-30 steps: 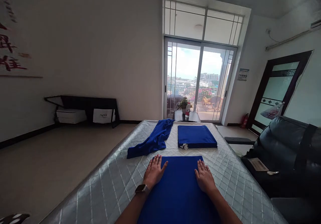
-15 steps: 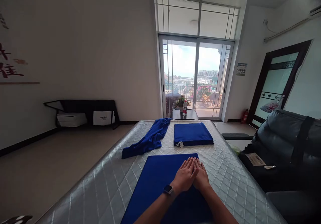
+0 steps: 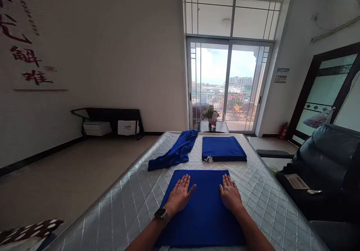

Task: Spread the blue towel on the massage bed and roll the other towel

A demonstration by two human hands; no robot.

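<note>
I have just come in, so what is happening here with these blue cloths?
A person's left hand and right hand are open, palms down on a flat, rectangular blue cloth, near its two sides; neither has a grip on it. This cloth lies on a silvery quilted surface. Beyond it is a neat, square-cornered stack of folded blue cloth, and to the left of that stack lies a loose, crumpled blue cloth.

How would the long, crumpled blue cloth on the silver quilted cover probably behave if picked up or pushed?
The long, crumpled blue cloth would probably hang floppily, since it already lies in loose folds. It looks fairly light, apparently being thin fabric. Pushed, it would likely bunch up rather than roll, as it lies low and irregular on the silver quilted cover.
</note>
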